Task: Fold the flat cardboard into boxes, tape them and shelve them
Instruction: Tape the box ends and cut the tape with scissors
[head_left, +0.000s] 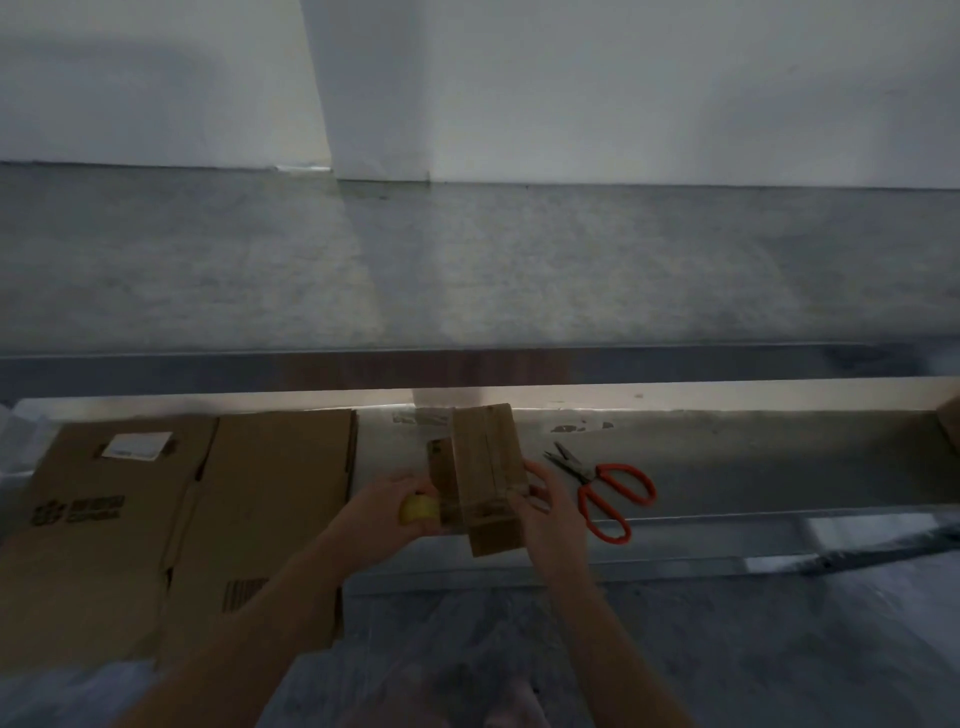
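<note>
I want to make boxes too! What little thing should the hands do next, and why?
Probably draw the tape on round the small box and press it flat. The left hand grips the yellow tape roll against it, the right hand holds the box, and the scissors lie untouched nearby.

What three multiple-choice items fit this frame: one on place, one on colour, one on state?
1. Where do the scissors lie?
A) right of the small box
B) left of it
C) on top of it

2. What colour are the scissor handles?
A) blue
B) red-orange
C) black

3. What is the left hand doing?
A) hanging idle
B) gripping the tape roll
C) lying flat on the floor

Answers:
1 A, they lie past the right hand, which holds the box.
2 B, both loops show red-orange.
3 B, the fingers curl round the yellow roll beside the box.
</note>
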